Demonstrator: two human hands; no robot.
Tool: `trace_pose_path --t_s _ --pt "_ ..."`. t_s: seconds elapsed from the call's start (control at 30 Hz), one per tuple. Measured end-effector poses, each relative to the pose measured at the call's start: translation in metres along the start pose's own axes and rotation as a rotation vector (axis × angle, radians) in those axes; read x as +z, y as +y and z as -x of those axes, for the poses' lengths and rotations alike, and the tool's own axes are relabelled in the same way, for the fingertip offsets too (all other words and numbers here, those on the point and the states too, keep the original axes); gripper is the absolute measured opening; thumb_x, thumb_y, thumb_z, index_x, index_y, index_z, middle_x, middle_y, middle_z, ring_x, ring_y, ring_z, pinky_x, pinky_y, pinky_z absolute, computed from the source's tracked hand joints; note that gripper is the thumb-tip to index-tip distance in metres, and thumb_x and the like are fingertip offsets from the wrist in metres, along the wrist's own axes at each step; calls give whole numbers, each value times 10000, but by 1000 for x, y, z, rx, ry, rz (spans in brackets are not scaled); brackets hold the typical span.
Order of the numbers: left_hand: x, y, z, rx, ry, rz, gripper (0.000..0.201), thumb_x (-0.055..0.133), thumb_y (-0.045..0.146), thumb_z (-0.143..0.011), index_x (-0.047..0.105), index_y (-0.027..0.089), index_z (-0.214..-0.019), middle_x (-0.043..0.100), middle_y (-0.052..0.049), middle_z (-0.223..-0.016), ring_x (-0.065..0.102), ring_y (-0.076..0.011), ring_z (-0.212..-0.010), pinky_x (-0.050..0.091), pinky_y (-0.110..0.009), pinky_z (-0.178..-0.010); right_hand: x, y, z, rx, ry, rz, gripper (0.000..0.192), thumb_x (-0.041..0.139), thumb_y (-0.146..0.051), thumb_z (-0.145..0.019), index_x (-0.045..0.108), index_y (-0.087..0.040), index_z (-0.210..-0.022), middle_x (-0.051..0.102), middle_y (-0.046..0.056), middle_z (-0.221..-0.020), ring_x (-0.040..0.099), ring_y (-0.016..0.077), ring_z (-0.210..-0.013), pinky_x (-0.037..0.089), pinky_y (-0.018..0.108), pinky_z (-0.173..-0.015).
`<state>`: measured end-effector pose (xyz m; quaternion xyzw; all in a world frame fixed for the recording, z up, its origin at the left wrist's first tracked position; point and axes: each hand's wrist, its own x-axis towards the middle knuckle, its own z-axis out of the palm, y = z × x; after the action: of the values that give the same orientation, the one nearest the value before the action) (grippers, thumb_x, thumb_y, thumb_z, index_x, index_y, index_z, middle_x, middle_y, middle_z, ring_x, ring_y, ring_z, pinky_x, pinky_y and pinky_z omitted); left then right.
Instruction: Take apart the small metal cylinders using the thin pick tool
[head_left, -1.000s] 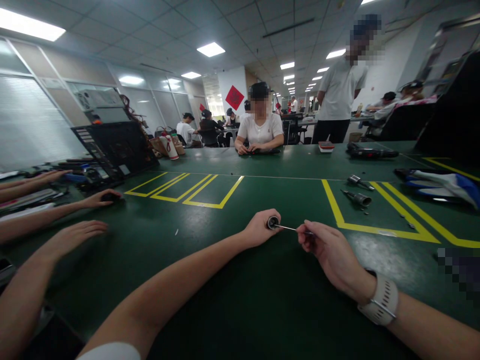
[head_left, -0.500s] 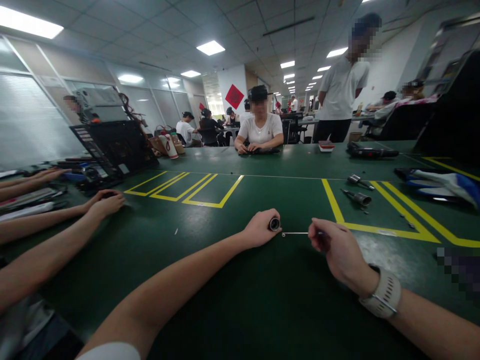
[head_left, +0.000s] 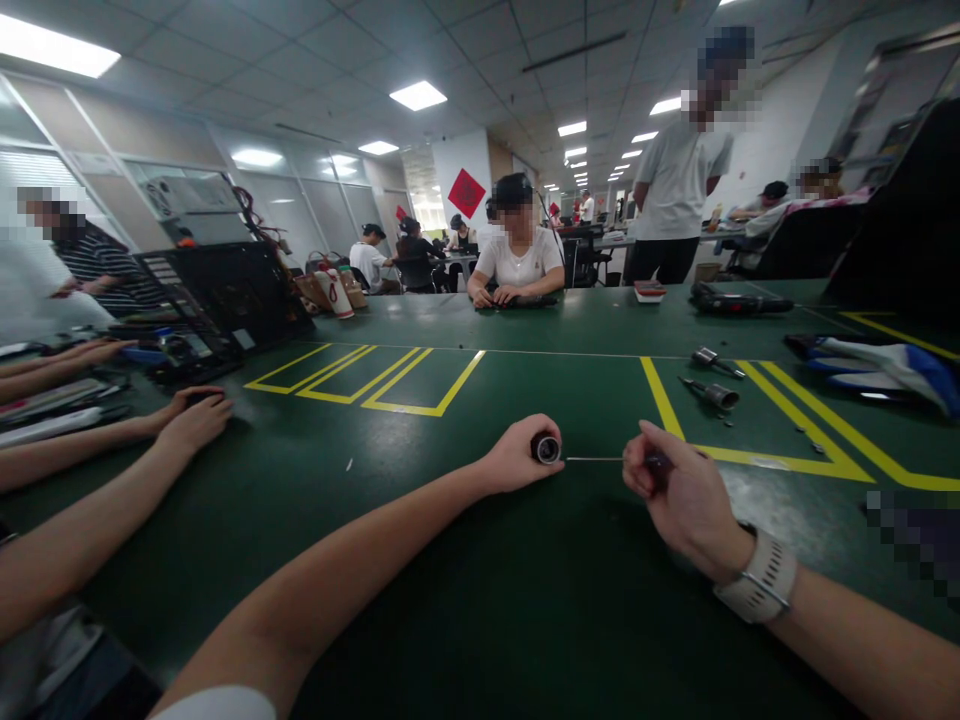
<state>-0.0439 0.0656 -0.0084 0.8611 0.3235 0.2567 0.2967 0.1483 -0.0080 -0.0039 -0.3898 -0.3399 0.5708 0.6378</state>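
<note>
On the green table [head_left: 465, 600], near its middle, the left hand [head_left: 517, 458] rests with its fingers curled around a small dark cylinder [head_left: 546, 449], whose round open end faces right. Just right of the cylinder, the right hand [head_left: 686, 495] is closed around the handle of a thin screwdriver [head_left: 600, 460]; the metal shaft lies level and points left at the cylinder's opening, its tip close to it, though whether it touches is too fine to tell. A pale watch [head_left: 761, 585] sits on the right wrist.

Beyond the cylinder, yellow lines [head_left: 420, 385] mark boxes on the table. To the right of the cylinder and farther back, two small metal parts [head_left: 712, 392] lie inside another yellow outline. Far left of the cylinder, other people's hands [head_left: 191, 420] rest on the table beside a black open machine case [head_left: 225, 300]. Across the table from the cylinder, a person in a white shirt [head_left: 517, 262] sits with both hands on the surface.
</note>
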Motion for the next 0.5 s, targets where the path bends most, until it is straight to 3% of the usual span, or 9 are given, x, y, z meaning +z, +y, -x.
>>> trace_pose_path --t_s 0.13,0.37,0.5 --pt "0 1 -1 45 -64 -6 197 629 188 -733 524 153 -896 541 -27 -912 516 -150 -878 434 -290 -792 3 0 4 -62 -42 128 340 605 -424 -768 573 -204 -510 470 -17 -517 358 117 -475 259 270 -457" --pt "7 3 -2 82 -113 -77 173 600 217 -759 501 159 -890 538 -12 -885 511 -132 -804 408 -260 -722 7 -4 14 -283 -150 742 356 485 -419 -845 574 -210 -571 457 -23 -519 430 137 -512 307 285 -494" --pt "9 7 -3 119 -126 -181 131 573 190 -772 508 160 -882 553 -8 -866 511 -133 -806 387 -273 -759 11 -6 18 -338 -204 860 357 469 -401 -841 562 -207 -556 451 -26 -503 428 134 -486 301 289 -486"
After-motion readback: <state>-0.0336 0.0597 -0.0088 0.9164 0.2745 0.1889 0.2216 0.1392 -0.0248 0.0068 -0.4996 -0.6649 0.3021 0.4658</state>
